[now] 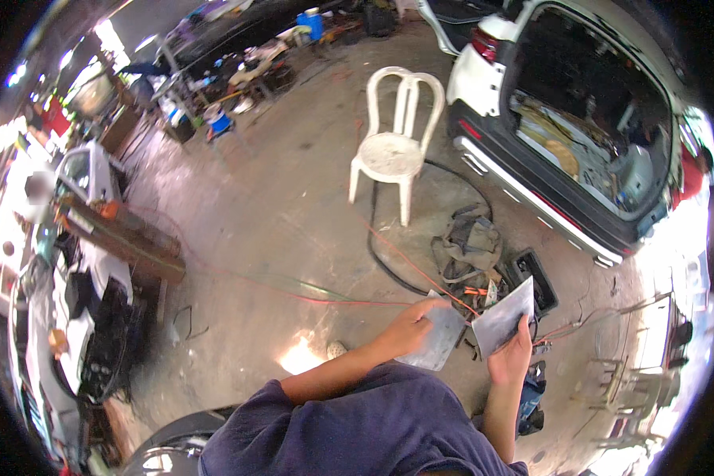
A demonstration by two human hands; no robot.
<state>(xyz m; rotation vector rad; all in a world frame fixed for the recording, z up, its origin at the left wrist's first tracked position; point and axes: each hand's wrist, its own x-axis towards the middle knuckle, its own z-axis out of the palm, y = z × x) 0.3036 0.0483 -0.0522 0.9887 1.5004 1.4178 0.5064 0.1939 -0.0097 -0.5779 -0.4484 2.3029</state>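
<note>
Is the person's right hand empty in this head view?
No, the right hand grips a flat, metallic-looking grey sheet near its lower right edge.

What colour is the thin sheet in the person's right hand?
The thin sheet is silvery grey; the head view shows it best.

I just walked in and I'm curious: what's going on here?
A person in a dark blue top is holding two flat grey pieces, one in each of their hands. The left hand grips the left piece, and the right hand holds the right piece, which is tilted up. Ahead of them, an unoccupied white chair stands on the floor, with a crumpled bag near it and a white car behind, to the right.
</note>
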